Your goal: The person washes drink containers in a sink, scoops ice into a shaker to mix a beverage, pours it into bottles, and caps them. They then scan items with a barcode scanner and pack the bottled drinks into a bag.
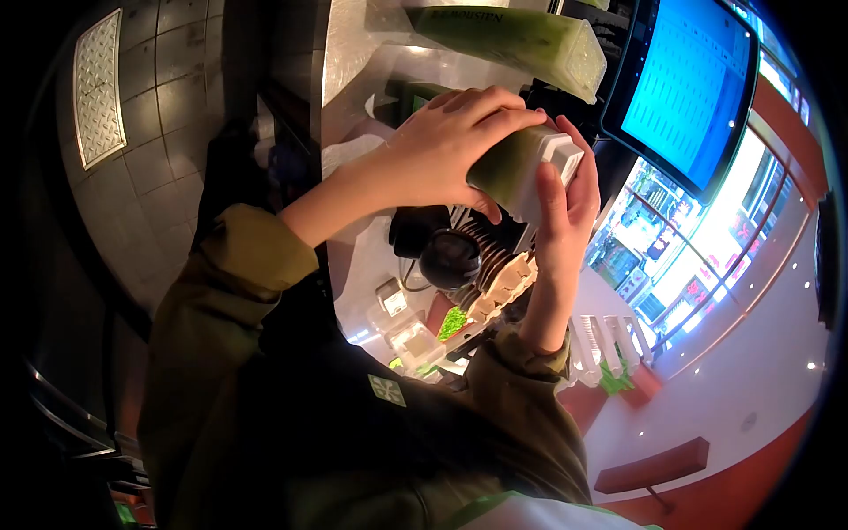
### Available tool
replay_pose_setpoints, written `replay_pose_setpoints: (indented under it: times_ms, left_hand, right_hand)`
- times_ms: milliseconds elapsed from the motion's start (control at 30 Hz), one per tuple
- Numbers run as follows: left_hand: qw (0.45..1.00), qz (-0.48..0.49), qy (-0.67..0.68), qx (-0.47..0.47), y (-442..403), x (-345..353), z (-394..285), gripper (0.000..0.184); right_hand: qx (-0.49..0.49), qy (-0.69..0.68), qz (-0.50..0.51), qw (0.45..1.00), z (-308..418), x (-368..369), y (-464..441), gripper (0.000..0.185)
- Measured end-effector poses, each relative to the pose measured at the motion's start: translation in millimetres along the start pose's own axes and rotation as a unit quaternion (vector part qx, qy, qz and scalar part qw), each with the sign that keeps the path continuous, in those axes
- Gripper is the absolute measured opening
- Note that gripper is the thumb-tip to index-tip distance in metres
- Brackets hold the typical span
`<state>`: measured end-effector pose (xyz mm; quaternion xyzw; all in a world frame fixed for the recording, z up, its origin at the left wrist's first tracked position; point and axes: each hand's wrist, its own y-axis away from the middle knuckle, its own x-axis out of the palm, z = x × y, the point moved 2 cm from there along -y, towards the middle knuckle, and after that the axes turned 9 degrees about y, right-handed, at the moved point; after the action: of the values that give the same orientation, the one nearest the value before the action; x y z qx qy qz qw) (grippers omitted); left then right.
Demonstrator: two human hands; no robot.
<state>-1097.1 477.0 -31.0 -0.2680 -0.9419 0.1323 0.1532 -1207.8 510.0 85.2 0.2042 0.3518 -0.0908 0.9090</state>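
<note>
2 hands hold the green-filled plastic container, raised above the metal counter and just beside the touchscreen. My left hand curls over its body, thumb spread well away from the fingers; my right hand pinches more narrowly round the white moulded end, thumb and fingers on opposite sides. Whether that end is cap or base, I cannot tell. I'd judge it moderately heavy if full, with slick walls that might give a little under a squeeze, so the flat sides and the stiffer end offer the surest hold. Near the touchscreen's upper edge lies a square, tapering green bottle, smooth and printed, its translucent end textured. Farther from the touchscreen sit a glossy black dome and wavy-edged tan trays, apparently cardboard.
</note>
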Motion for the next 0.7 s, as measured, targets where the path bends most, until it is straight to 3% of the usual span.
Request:
replay_pose_setpoints:
  times_ms: [200, 333, 433, 700]
  left_hand:
    - [0.994, -0.005, 0.109, -0.002, -0.2, 3.5, 11.9, 0.054]
    - [0.992, -0.009, 0.125, -0.009, 0.7, 5.8, 14.4, 0.051]
    - [0.991, 0.004, 0.135, -0.016, 0.6, 0.1, 9.9, 0.054]
    - [0.997, -0.048, 0.042, 0.038, 5.9, 10.9, 5.3, 0.091]
  right_hand:
    - [-0.007, 0.047, -0.007, 0.999, 1.3, 0.1, 0.6, 0.051]
    - [-0.018, 0.048, -0.009, 0.999, -0.2, 0.4, 0.9, 0.051]
    - [-0.018, 0.057, -0.004, 0.998, -0.7, -0.4, 0.4, 0.051]
    - [-0.022, 0.066, -0.014, 0.997, -4.0, -3.2, -1.5, 0.052]
